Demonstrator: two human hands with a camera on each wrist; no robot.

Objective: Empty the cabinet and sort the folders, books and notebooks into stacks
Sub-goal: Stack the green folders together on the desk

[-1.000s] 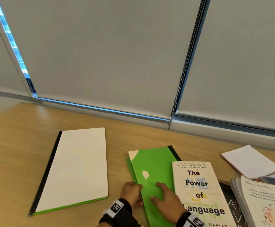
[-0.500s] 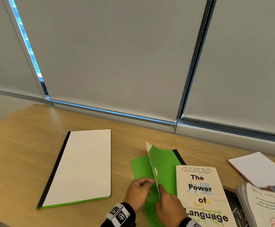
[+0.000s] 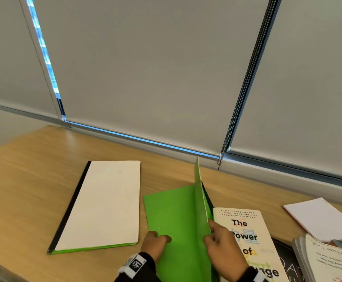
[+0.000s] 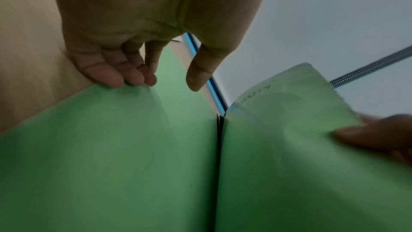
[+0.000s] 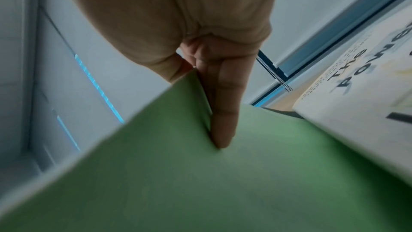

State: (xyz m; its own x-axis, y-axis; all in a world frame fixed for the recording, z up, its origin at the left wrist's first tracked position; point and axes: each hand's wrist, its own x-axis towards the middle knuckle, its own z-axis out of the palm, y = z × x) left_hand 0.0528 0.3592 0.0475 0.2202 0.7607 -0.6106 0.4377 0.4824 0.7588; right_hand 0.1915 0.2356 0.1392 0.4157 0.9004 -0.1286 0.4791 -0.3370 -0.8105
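Both hands on green folder point(image 3: 172, 216): left hand point(image 3: 156, 244) fingertips pin its open flap, right hand point(image 3: 223, 250) pinches upright cover beside it; weak pinch risks cover flopping shut.

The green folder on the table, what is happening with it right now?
A person is opening the green folder on the wooden table. The left hand holds down its flat left flap; the right hand pinches the other flap, raised almost upright. A white folder lies to the left, the book "The Power of Language" to the right.
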